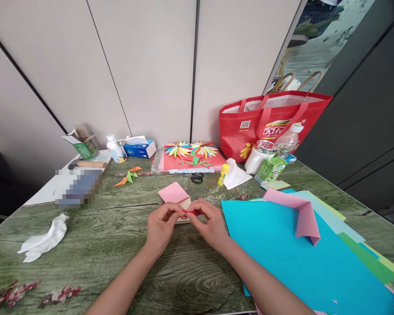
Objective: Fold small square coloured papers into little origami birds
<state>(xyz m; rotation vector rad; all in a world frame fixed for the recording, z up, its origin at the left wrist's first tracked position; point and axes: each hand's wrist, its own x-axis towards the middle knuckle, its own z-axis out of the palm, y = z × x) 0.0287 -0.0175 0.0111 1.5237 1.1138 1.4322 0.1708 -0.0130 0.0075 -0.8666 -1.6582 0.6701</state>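
My left hand [162,224] and my right hand [209,223] meet at the middle of the table, fingertips pinched together on a small red paper piece [191,212]. Only a thin strip of it shows between the fingers. Just behind my hands lies a folded pink paper [173,193] on a pale sheet. Both hands hover a little above the green wood-patterned table [124,245].
Large coloured sheets [302,267] with a folded pink one [300,210] lie at the right. Behind are black scissors [196,177], a yellow glue stick [223,174], paper stars [190,150], a red bag [269,122], bottles, a tissue box [139,148]. A crumpled tissue [44,239] lies at the left.
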